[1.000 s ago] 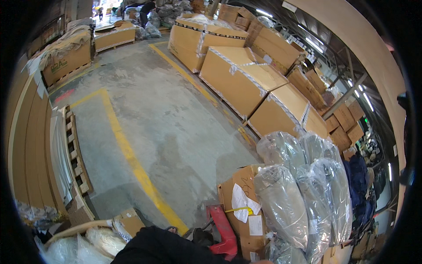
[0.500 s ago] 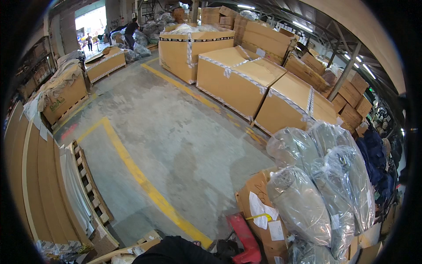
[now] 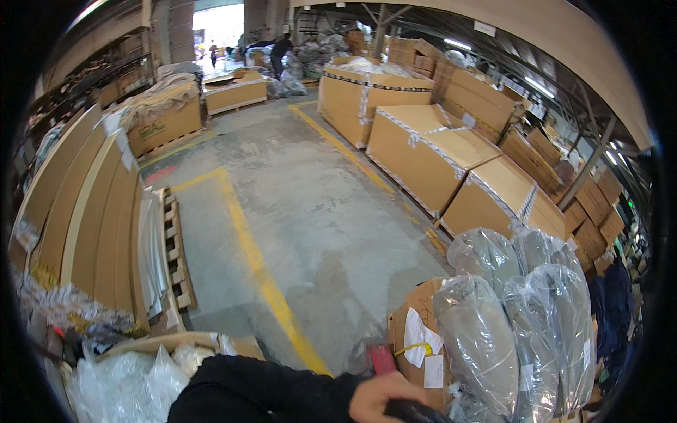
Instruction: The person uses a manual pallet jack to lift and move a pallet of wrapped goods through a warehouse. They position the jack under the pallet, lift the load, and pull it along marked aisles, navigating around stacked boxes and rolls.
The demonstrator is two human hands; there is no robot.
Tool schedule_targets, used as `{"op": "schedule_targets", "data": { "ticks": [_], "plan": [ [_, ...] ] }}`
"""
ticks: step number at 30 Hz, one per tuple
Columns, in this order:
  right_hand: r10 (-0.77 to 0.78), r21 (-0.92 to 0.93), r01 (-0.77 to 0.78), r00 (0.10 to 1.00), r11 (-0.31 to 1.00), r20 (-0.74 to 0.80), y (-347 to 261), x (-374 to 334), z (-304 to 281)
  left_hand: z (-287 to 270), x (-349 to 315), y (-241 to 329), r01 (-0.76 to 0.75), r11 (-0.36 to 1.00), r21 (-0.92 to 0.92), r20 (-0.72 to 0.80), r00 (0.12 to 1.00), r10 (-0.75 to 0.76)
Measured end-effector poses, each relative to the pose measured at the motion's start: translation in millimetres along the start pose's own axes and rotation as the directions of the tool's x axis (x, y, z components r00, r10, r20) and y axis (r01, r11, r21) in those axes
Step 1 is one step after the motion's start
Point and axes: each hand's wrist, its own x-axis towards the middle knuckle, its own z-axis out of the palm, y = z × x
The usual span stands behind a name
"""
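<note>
My left arm, in a black sleeve, reaches in from the lower edge toward the right. At the bottom, my left hand (image 3: 386, 396) is closed around a black handle (image 3: 417, 412), whose far part runs out of the picture. A bit of red metal (image 3: 382, 359) shows just beyond the hand, beside a cardboard box (image 3: 416, 310). Clear plastic bags with greyish contents (image 3: 476, 338) are heaped on and next to that box, right of the hand. My right hand is out of sight.
Large taped cartons (image 3: 430, 158) line the right side on pallets. Flat cardboard sheets (image 3: 106, 225) lean at left beside a wooden pallet (image 3: 176, 247). A yellow line (image 3: 254, 261) crosses the concrete floor. Clear plastic bags (image 3: 134, 381) lie at lower left. A person (image 3: 280, 55) stands far off.
The view has swung left and up, so the scene sits farther right and lower. My left hand has come into sight on the black handle, and bags appear at lower left.
</note>
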Motion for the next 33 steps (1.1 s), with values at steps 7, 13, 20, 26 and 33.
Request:
{"op": "schedule_targets", "data": {
  "ticks": [7, 13, 20, 26, 33],
  "plan": [
    [-0.264, 0.588, 0.049, 0.921, 0.807, 0.286, -35.4, 57.4, 16.4, -2.4, -87.5, -11.1, 0.630, 0.713, 0.309, -0.449, 0.757, -0.475],
    [-0.249, 0.615, -0.618, 0.577, 0.489, 0.778, -61.0, 80.6, 30.8, -10.7, -256.3, -18.0, 0.845, -0.350, 0.405, -0.593, -0.048, -0.804],
    [-0.324, 0.651, -0.590, 0.571, 0.478, 0.755, -61.0, 89.5, 26.0, 19.9, -318.1, -4.3, 0.847, -0.501, -0.177, -0.637, -0.486, -0.598],
    [-0.385, 0.688, -0.568, 0.572, 0.451, 0.724, -40.1, 85.8, 34.4, -27.5, -252.6, 56.4, 0.905, -0.375, 0.201, -0.899, 0.019, -0.438],
    [-0.385, 0.798, -0.457, 0.706, 0.394, 0.594, -39.6, 69.5, 49.9, -142.9, 10.4, 161.1, 0.795, -0.190, 0.576, -0.810, 0.586, 0.000]
  ]
}}
